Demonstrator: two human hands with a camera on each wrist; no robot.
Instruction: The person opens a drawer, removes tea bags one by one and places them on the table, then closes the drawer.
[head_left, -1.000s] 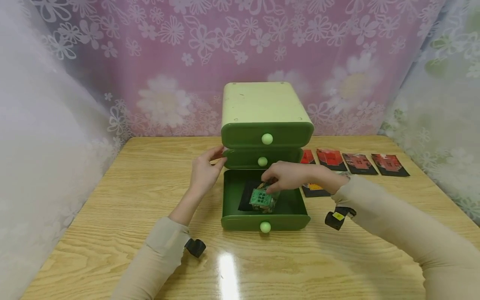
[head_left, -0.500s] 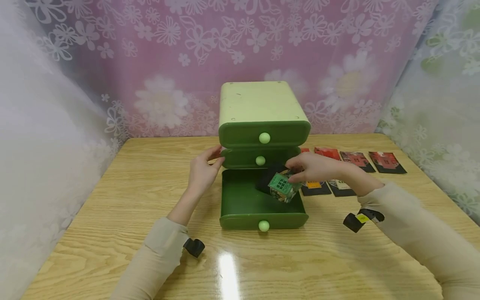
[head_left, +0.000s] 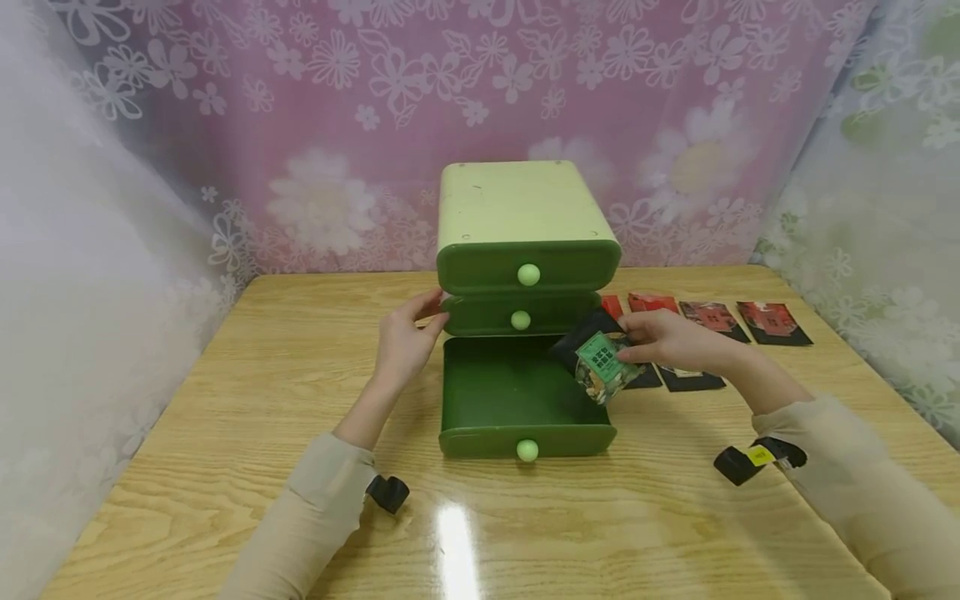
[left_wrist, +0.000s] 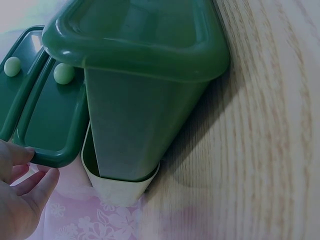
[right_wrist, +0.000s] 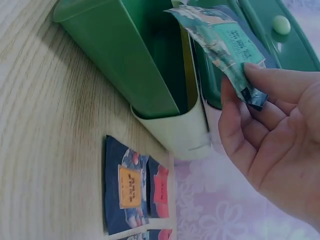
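Observation:
A small sachet with a black back and a green label is pinched by its edge between the thumb and fingers of my right hand. It hangs tilted over the right side of the pulled-out bottom drawer, whose floor shows bare green. In the right wrist view the sachet is seen side-on, thumb on the label side. My left hand holds the left edge of the middle drawer; in the left wrist view its fingertips grip round that drawer's front panel.
The cream and green drawer cabinet stands mid-table. To its right lie red-labelled sachets in a back row. An orange-labelled sachet and another dark sachet lie in front of them. A round knob juts from the bottom drawer.
My right hand has lifted the green-labelled sachet out of the bottom drawer and carried it rightward to the drawer's right side. My left hand stays on the middle drawer's edge.

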